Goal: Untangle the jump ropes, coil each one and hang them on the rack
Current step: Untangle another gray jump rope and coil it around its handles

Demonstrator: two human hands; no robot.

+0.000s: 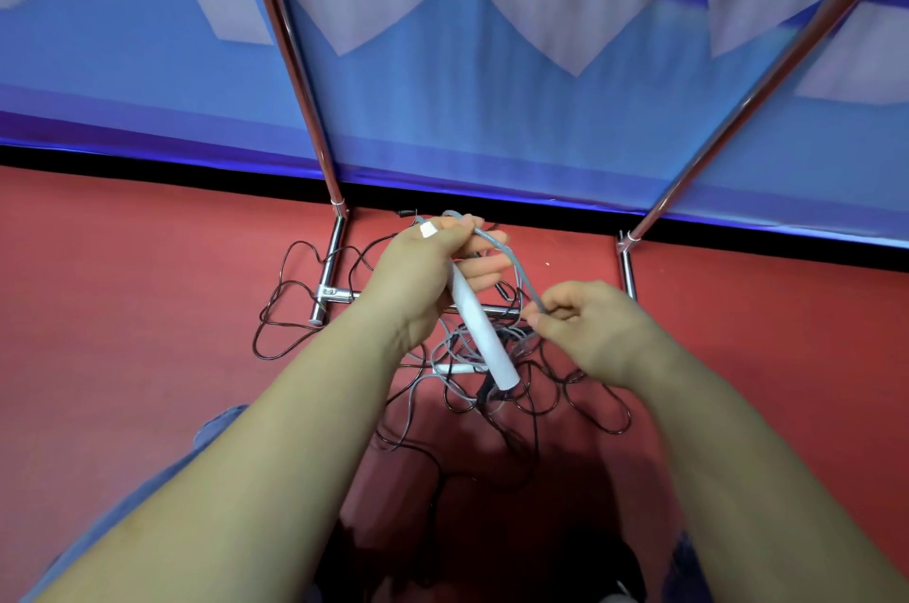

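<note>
- The jump ropes [472, 356] lie in a tangle on the red floor [147, 307], dark cords and grey cords looped over one another, spreading left in wide loops and right toward the rack's far foot.
- One white handle [479, 336] is lifted out of the heap, tilted with its lower end pointing down at the pile; a second white handle [455, 368] lies flat in the tangle below it.
- A grey cord [516, 265] runs from the top of the raised handle in a bend down to the right.
- The chrome rack [295, 61] stands just behind the pile: two slanted uprights and low base bars, with cord draped across the left foot [329, 292] and over the cross bar, so the ropes are caught around the frame.
- Behind it hangs a blue and white banner [492, 85].
- The left hand [423, 277] grips the raised handle near its top, fingers wrapped round it, above the heap.
- The right hand [585, 327] sits just right of the handle, thumb and forefinger pinching the grey cord, the other fingers curled.
</note>
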